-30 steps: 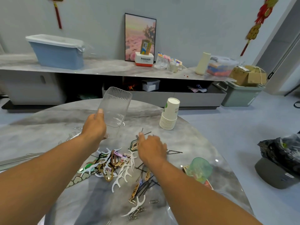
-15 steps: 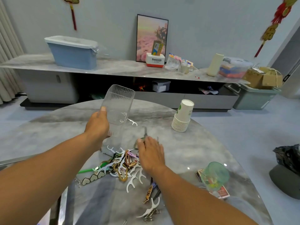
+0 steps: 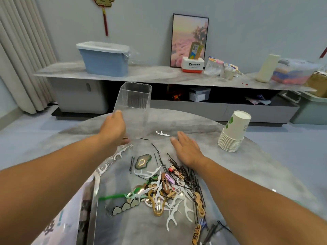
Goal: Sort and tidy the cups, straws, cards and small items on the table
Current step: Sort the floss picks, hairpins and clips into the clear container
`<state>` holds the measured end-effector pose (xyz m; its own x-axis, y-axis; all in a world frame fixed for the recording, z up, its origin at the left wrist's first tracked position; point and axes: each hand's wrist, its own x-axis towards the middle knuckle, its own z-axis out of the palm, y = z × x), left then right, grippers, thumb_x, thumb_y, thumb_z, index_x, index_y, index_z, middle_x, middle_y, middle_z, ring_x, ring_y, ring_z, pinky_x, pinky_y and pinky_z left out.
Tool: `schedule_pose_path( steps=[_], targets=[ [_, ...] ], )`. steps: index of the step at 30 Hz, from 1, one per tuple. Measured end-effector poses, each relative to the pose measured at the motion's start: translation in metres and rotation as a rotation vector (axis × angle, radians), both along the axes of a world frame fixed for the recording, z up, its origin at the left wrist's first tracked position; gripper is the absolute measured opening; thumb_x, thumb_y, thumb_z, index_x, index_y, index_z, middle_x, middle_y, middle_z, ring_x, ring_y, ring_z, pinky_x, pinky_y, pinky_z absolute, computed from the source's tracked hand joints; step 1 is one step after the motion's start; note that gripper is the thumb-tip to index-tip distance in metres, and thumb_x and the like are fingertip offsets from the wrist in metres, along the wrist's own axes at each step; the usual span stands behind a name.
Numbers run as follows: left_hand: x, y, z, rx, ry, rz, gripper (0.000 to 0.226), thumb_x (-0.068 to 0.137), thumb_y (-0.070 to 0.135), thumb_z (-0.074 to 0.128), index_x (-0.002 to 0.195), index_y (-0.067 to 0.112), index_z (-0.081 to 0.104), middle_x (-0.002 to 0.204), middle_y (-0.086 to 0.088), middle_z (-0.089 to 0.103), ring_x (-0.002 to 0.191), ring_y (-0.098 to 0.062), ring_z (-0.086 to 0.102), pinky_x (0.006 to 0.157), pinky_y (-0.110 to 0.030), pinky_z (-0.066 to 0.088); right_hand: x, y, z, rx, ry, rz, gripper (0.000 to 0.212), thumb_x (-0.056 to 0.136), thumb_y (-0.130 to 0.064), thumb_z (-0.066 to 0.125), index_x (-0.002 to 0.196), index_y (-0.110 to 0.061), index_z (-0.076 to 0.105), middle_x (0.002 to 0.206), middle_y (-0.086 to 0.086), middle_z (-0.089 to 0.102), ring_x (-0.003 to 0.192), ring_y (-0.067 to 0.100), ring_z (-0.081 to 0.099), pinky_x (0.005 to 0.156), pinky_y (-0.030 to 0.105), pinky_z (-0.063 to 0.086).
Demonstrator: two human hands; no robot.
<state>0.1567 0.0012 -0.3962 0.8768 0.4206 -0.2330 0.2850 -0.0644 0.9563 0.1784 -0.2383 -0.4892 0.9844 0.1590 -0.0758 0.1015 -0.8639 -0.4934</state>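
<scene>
Clutter point(image 3: 164, 184) of floss picks, hairpins and clips lies mid-desk point(image 3: 265, 174), unsorted. Left hand point(image 3: 113, 129) grips a clear ribbed cup point(image 3: 134, 105), tilted above the desk. Right hand point(image 3: 185, 147) lies flat, fingers released, near a stray floss pick point(image 3: 163, 133). Risk: a sweep could scatter hairpins or topple the stacked paper cups point(image 3: 233, 131) nearby.

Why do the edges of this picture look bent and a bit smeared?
Head view: the wide-angle lens bows the sideboard and stretches the forearms; motion blur softens the left hand gripping the clear cup and the packet at the lower left; soft, even room light, with faint glare on the table.
</scene>
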Motion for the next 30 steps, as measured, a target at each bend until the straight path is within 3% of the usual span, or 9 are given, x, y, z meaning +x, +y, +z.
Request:
schedule_pose_path(
  steps=[1,3,7,15,19,21,25,28,30],
  targets=[
    [0.007,0.008,-0.002,0.054,0.008,0.018,0.034,0.103,0.035,0.026,0.101,0.016,0.054,0.115,-0.018,0.06,0.091,-0.032,0.062,0.072,-0.039,0.058,0.008,0.009,0.0,-0.006,-0.005,0.042,0.071,0.103,-0.062,0.011,0.163,-0.024,0.007,0.17,-0.006,0.002,0.156,0.01,-0.002,0.127,0.041,-0.003],
    [0.017,0.02,-0.008,0.153,0.052,0.03,0.045,0.102,0.038,0.024,0.115,0.009,0.057,0.11,-0.019,0.061,0.088,-0.032,0.057,0.074,-0.039,0.05,0.02,0.025,0.0,-0.035,-0.011,0.135,0.07,0.103,-0.061,0.011,0.163,-0.026,0.008,0.17,-0.007,0.004,0.156,0.009,-0.001,0.126,0.04,-0.005],
    [0.039,0.038,-0.026,0.223,0.14,0.058,0.061,0.104,0.044,0.021,0.146,0.004,0.044,0.147,-0.021,0.05,0.136,-0.041,0.046,0.115,-0.053,0.035,0.031,0.051,-0.002,-0.101,-0.023,0.296,0.064,0.106,-0.055,0.016,0.163,-0.027,0.011,0.17,-0.007,0.006,0.156,0.01,0.0,0.126,0.041,-0.004],
    [0.05,0.065,-0.047,0.283,0.159,0.083,0.05,0.109,0.029,0.025,0.141,-0.003,0.046,0.145,-0.025,0.049,0.134,-0.042,0.048,0.113,-0.05,0.039,-0.006,0.062,0.005,-0.048,-0.015,0.554,0.049,0.11,-0.043,0.027,0.158,-0.032,0.032,0.166,-0.014,0.022,0.153,0.005,0.01,0.126,0.035,0.001],
    [0.053,0.086,-0.063,0.28,0.198,0.108,0.065,0.106,0.051,0.023,0.139,0.001,0.049,0.143,-0.025,0.052,0.132,-0.044,0.05,0.114,-0.055,0.039,-0.008,0.06,0.013,0.178,0.037,0.421,0.046,0.108,-0.045,0.036,0.151,-0.032,0.047,0.158,-0.014,0.039,0.144,0.001,0.03,0.118,0.021,0.018],
    [0.054,0.092,-0.068,0.264,0.222,0.112,0.07,0.104,0.055,0.022,0.144,0.003,0.045,0.145,-0.026,0.049,0.135,-0.045,0.047,0.115,-0.056,0.036,-0.004,0.062,0.012,0.233,0.023,0.357,0.048,0.108,-0.045,0.037,0.154,-0.031,0.041,0.162,-0.014,0.033,0.148,0.002,0.025,0.116,0.018,0.013],
    [0.043,0.087,-0.062,0.2,0.249,0.264,0.069,0.104,0.053,0.031,0.153,0.004,0.032,0.156,-0.023,0.037,0.143,-0.043,0.036,0.12,-0.052,0.028,0.012,0.077,0.009,0.152,0.044,0.322,0.056,0.109,-0.046,0.029,0.161,-0.027,0.022,0.169,-0.01,0.014,0.154,0.006,0.009,0.123,0.027,0.005],
    [0.014,0.051,-0.048,0.162,0.235,0.508,0.062,0.099,0.029,0.05,0.151,0.002,0.03,0.158,-0.021,0.028,0.145,-0.039,0.029,0.119,-0.048,0.022,0.023,0.094,0.006,-0.03,0.038,0.345,0.058,0.109,-0.045,0.023,0.163,-0.026,0.013,0.17,-0.007,0.006,0.156,0.009,0.002,0.126,0.036,-0.001],
    [-0.01,0.009,-0.043,0.176,0.329,0.422,0.056,0.094,0.018,0.056,0.145,0.003,0.036,0.154,-0.018,0.032,0.141,-0.037,0.032,0.117,-0.044,0.025,0.026,0.101,0.003,-0.126,0.028,0.37,0.059,0.108,-0.044,0.021,0.163,-0.025,0.011,0.171,-0.006,0.003,0.156,0.011,-0.001,0.125,0.041,-0.005]
  ],
)
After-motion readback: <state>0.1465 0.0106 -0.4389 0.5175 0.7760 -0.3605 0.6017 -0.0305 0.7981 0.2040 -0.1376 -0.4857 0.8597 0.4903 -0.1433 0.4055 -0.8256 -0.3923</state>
